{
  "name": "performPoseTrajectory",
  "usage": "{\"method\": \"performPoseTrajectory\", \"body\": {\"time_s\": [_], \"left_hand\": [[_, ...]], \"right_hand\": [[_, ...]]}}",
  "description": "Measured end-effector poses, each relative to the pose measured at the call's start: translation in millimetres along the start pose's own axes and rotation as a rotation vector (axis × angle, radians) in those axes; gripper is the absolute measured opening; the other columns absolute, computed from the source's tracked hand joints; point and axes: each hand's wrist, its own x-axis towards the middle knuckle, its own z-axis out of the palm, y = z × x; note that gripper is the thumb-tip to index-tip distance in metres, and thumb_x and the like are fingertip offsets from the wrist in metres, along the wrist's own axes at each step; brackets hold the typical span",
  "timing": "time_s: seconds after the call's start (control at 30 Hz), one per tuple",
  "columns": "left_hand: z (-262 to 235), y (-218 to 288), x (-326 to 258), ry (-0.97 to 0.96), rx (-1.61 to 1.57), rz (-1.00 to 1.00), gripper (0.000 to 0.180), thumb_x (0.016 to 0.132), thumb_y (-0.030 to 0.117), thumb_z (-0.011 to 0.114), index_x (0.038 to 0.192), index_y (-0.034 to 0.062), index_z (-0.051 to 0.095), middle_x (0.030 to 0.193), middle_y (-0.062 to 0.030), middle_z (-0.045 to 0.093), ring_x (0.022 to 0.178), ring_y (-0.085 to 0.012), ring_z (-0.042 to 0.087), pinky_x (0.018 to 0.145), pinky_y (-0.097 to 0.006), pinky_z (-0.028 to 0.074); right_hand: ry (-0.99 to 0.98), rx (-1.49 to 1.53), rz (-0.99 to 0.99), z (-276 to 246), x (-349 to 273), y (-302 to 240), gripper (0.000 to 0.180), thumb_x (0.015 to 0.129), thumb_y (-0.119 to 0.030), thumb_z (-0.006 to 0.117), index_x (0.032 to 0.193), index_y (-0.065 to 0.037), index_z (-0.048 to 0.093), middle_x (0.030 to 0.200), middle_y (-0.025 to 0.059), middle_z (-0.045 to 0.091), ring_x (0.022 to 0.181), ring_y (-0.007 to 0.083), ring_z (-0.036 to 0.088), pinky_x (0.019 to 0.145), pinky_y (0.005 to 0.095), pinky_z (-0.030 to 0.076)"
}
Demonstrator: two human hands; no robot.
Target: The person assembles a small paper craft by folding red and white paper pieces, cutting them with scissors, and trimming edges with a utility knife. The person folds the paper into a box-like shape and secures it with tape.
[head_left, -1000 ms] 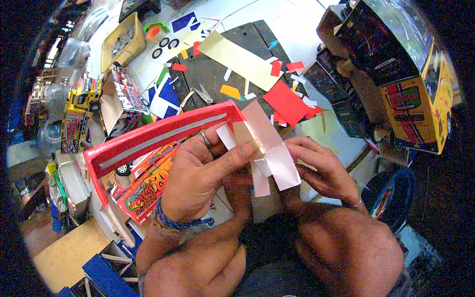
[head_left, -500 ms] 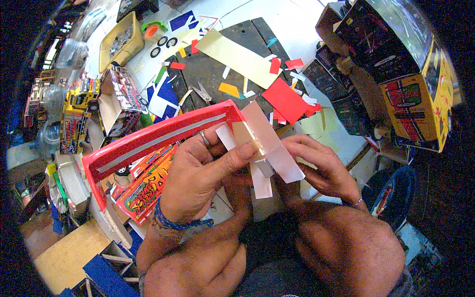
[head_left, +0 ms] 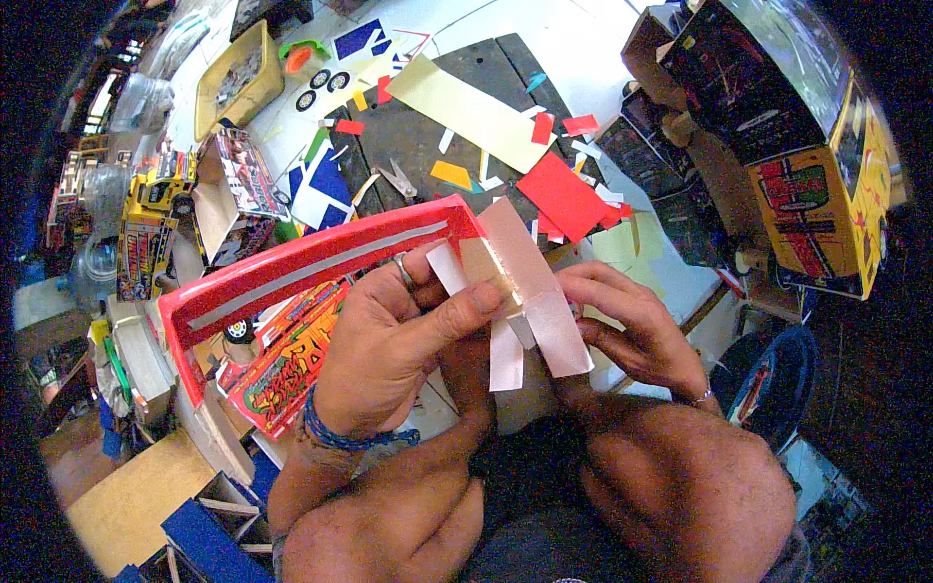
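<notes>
Since the earlier frames the red cardboard frame (head_left: 311, 267) had tilted slightly, its right end rising a little, while both of my hands kept their places at that end. My left hand (head_left: 394, 340) was closed on the work: the thumb pressed a white paper strip (head_left: 449, 269) against the frame's right corner, and the remaining fingers curled behind the piece. My right hand (head_left: 627, 325) gripped the opposite side, its fingertips pinched against the pale pink cardboard panel (head_left: 539, 291) that was attached to the frame's corner. A second white strip (head_left: 505, 355) hung below the panel, between my two hands. The assembly was held above my knees, just in front of the dark work board (head_left: 428, 131). On that board lay a long pale yellow card strip (head_left: 471, 112), red paper offcuts (head_left: 562, 194) and a pair of scissors (head_left: 397, 180), all well apart from my hands. Containers: a yellow tray (head_left: 233, 83) stood at the far left of the table; its contents were too small to identify. Beside it lay small black toy wheels (head_left: 323, 87). A large decorated cardboard model truck (head_left: 777, 146) stood to the right, its interior not visible. A printed orange sheet (head_left: 287, 364) lay beneath the frame, near my left wrist.
</notes>
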Motion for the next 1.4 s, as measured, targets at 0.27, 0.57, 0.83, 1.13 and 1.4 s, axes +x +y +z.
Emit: {"method": "performPoseTrajectory", "body": {"time_s": [0.27,0.57,0.83,1.13,1.4], "left_hand": [[3.2,-2.0,0.5,0.035,0.065,0.036,0.033,0.09,0.009,0.077,0.119,0.0009,0.066,0.107,-0.0091,0.073,0.094,-0.0156,0.07,0.082,-0.03,0.056],[3.9,-2.0,0.3,0.038,0.093,0.011,0.035,0.089,0.011,0.079,0.12,0.0013,0.065,0.109,-0.0087,0.073,0.093,-0.0153,0.07,0.08,-0.03,0.056],[2.3,-3.3,1.2,-0.014,0.069,0.036,0.037,0.089,0.01,0.079,0.122,0.0,0.064,0.111,-0.0094,0.072,0.097,-0.0155,0.069,0.085,-0.03,0.055],[0.6,-3.0,0.2,-0.046,0.055,0.035,0.037,0.09,0.009,0.076,0.123,-0.002,0.064,0.114,-0.0113,0.072,0.101,-0.0173,0.069,0.089,-0.032,0.055],[1.5,-3.3,0.4,-0.013,0.053,0.008,0.034,0.09,0.009,0.077,0.12,-0.0013,0.065,0.111,-0.0101,0.072,0.098,-0.0157,0.069,0.087,-0.031,0.055]], "right_hand": [[-0.015,0.01,-0.017,0.2,1.1,0.2,0.054,0.091,-0.013,0.07,0.143,-0.012,0.056,0.125,0.0152,0.062,0.118,0.0331,0.06,0.102,0.0405,0.046],[-0.009,0.007,-0.015,-0.1,1.3,-4.1,0.052,0.091,-0.013,0.07,0.141,-0.011,0.058,0.122,0.0149,0.062,0.116,0.0324,0.06,0.1,0.0394,0.047],[0.005,-0.011,-0.025,0.2,2.1,-5.5,0.052,0.09,-0.013,0.071,0.141,-0.011,0.058,0.121,0.0142,0.063,0.114,0.0316,0.061,0.099,0.039,0.048],[0.01,-0.012,-0.047,1.0,1.7,-1.1,0.054,0.089,-0.013,0.072,0.141,-0.011,0.059,0.121,0.0138,0.063,0.114,0.0303,0.061,0.099,0.0383,0.048],[0.016,0.013,-0.038,1.9,1.2,2.5,0.054,0.089,-0.01,0.071,0.141,-0.012,0.059,0.122,0.0138,0.063,0.114,0.0296,0.061,0.099,0.0375,0.048]]}}
